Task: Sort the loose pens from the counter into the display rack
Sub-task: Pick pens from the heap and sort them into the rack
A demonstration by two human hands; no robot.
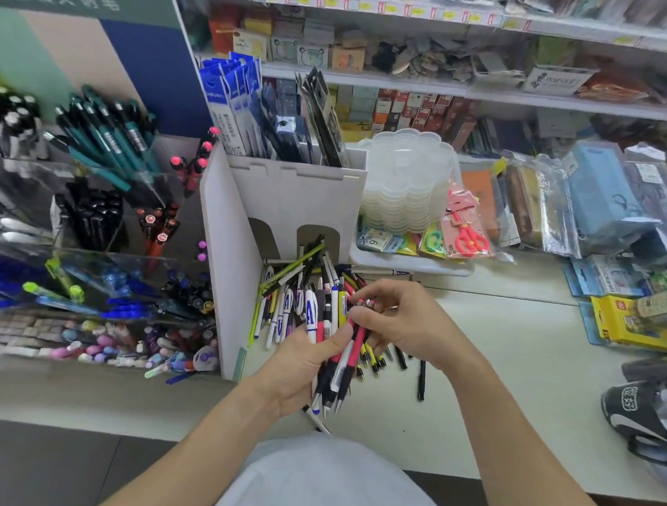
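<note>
Stationery shop, white table [511, 337] under stocked shelves [407, 91]. Clear display rack [95, 250] stands at left, compartments already holding teal, black, blue and pastel pens. White card stand [288, 197] sits just right of the rack.

Loose pens [299, 289] lie heaped on the table at the foot of the card stand, with a few stragglers toward the right of the heap.

Left hand [300, 362]: fingers and thumb curled round a bundle of pens [342, 364], red, black and white barrels, tips pointing down toward the person. Right hand [394, 320]: fingertips pinching at the top ends of the same bundle, seemingly picking one out or squaring the ends; exactly which pen it has, cannot tell.

Step, as judged: gathering and matching like pens in hand, before any transfer. Most of the heap is unsorted, so the task looks early.

Next move calls for: separating one matching set, carrying it left across the card stand, dropping it into the compartment with the same type. Risk: bundle slipping or splaying while only loosely gripped.
</note>
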